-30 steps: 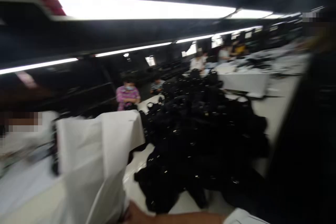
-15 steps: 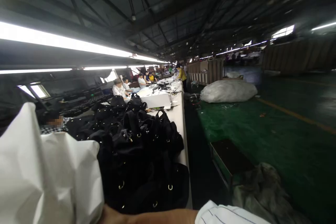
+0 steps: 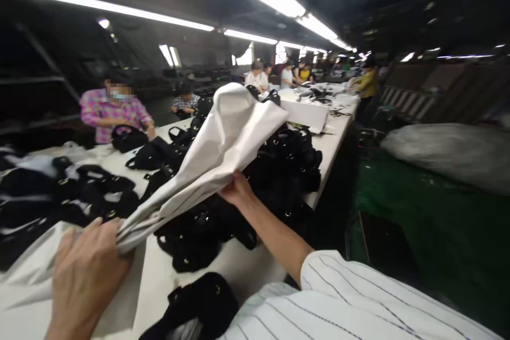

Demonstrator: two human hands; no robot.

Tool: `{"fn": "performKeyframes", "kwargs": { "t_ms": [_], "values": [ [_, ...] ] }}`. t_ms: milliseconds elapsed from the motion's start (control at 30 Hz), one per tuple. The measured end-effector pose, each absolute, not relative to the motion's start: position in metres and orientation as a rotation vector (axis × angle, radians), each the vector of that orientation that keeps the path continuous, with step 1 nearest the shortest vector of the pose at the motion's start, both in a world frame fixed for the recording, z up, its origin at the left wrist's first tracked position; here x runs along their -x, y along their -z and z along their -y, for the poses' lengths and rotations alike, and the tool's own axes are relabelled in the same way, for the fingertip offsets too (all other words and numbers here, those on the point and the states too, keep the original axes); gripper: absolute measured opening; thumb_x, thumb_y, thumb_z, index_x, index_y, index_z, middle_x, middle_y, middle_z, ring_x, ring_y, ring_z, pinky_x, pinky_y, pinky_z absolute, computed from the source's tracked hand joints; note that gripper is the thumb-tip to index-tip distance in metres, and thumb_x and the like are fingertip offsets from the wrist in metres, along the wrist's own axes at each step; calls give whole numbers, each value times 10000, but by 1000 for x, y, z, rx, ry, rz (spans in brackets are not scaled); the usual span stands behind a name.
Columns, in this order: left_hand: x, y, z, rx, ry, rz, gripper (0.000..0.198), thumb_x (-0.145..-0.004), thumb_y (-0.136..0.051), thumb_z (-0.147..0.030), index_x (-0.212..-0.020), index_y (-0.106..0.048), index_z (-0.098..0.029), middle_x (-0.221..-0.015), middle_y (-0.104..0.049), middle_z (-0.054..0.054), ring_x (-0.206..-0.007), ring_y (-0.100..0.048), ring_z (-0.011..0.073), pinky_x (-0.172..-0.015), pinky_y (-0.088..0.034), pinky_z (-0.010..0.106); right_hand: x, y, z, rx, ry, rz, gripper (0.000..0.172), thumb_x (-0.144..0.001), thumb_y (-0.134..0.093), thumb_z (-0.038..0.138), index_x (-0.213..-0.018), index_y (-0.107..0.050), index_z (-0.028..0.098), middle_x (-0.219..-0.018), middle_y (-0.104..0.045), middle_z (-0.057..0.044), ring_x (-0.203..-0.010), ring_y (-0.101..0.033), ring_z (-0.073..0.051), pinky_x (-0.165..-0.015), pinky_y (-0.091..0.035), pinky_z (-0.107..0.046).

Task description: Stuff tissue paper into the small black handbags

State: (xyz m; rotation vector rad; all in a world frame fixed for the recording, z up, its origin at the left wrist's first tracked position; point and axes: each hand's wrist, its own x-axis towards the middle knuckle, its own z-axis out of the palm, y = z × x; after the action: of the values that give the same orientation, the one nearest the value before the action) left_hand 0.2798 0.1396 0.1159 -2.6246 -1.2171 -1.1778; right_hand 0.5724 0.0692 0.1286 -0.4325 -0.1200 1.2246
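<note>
A white sheet (image 3: 239, 127), perhaps cloth or plastic, stretches diagonally across the middle of the view. My left hand (image 3: 90, 265), at the lower left, is closed around its gathered part, and more white material spreads out behind that fist. Farther up, my right hand (image 3: 237, 191) pinches the sheet's lower edge, its fingertips partly hidden by the folds. Below and behind the sheet, black bags (image 3: 285, 170) with small gold-coloured rings are heaped on the white table (image 3: 337, 143). One black bag (image 3: 211, 297) lies close to me at the table's near side.
Across the table a person in a checked shirt (image 3: 109, 111) handles a black item. More black pieces (image 3: 35, 191) lie at left. A white box (image 3: 306, 111) stands farther along, with several people beyond. On the green floor at right are a dark bench (image 3: 382, 239) and a large pale bundle (image 3: 450, 154).
The view has turned left and down. My left hand has come into sight gripping the sheet, which now lies drawn out between both hands instead of bunched at the left edge.
</note>
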Motion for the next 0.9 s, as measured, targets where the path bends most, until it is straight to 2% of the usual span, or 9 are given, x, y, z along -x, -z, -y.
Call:
{"fn": "performKeyframes", "kwargs": {
  "t_ms": [100, 167, 267, 367, 467, 567, 667, 733, 900],
  "values": [
    [-238, -129, -142, 2316, 633, 1369, 132, -697, -438, -330, -695, -472, -203, -554, -391, -35, -737, -516, 180, -896, -416, 372, -582, -119, -73, 784, -1076, 399, 151, -789, -576, 114, -919, -636, 165, -771, -716, 4, -766, -673, -145, -689, -566, -257],
    [-217, -137, -139, 2184, 353, 1502, 115, -721, -445, -278, -755, -505, -187, -581, -439, -41, -702, -504, 159, -825, -408, 305, -583, -109, -68, 1216, -1043, 714, 54, -776, -640, 153, -824, -661, 136, -646, -691, -15, -601, -649, -140, -556, -536, -226],
    [-205, -142, -129, 2154, 54, 1596, 174, -744, -462, -246, -859, -560, -160, -638, -544, -38, -697, -552, 165, -804, -391, 289, -565, -104, -46, 1534, -1038, 1222, 152, -786, -670, 252, -725, -683, 113, -580, -672, -46, -499, -623, -144, -450, -484, -215],
    [-218, -144, -122, 2215, -54, 1550, 201, -725, -482, -206, -878, -594, -135, -633, -576, -32, -727, -590, 188, -818, -401, 309, -526, -119, -21, 1242, -809, 1545, 256, -851, -629, 365, -961, -711, 149, -891, -738, -75, -779, -698, -188, -727, -578, -309],
    [-247, -149, -113, 2391, 77, 1348, 271, -661, -496, -146, -891, -621, -79, -643, -581, -37, -774, -598, 190, -879, -419, 371, -488, -148, -15, 1041, -318, 1852, 425, -859, -638, 342, -1256, -602, 197, -1365, -562, -86, -1307, -471, -247, -1133, -347, -434],
    [-275, -167, -94, 2667, 291, 1083, 330, -613, -511, -176, -868, -641, -14, -745, -620, -8, -935, -609, 232, -987, -378, 474, -468, -175, -27, 983, -152, 2168, 598, -818, -686, 300, -1376, -489, 211, -1475, -439, -89, -1444, -240, -288, -1190, -151, -528],
    [-287, -199, -65, 2874, 497, 1053, 406, -683, -434, -263, -835, -640, 52, -851, -644, 44, -1164, -546, 303, -1059, -279, 567, -462, -199, -29, 919, -107, 2346, 615, -856, -633, 312, -1425, -418, 222, -1230, -630, -54, -1293, -468, -290, -1127, -267, -559],
    [-284, -221, -46, 2906, 586, 1097, 516, -781, -346, -334, -952, -625, 65, -977, -655, 53, -1275, -471, 301, -1074, -227, 600, -463, -218, -17, 949, -32, 2416, 652, -872, -600, 306, -1465, -346, 208, -1067, -677, -17, -1076, -608, -242, -1038, -403, -516],
    [-247, -226, -4, 2433, 1053, 1081, 544, -832, -506, -494, -1218, -539, -112, -1343, -541, -35, -1326, -426, 225, -1092, -274, 515, -505, -264, 33, 1389, 387, 2326, 745, -861, -609, 333, -1501, -285, 134, -932, -708, -66, -765, -661, -194, -831, -535, -397]
  ]
}}
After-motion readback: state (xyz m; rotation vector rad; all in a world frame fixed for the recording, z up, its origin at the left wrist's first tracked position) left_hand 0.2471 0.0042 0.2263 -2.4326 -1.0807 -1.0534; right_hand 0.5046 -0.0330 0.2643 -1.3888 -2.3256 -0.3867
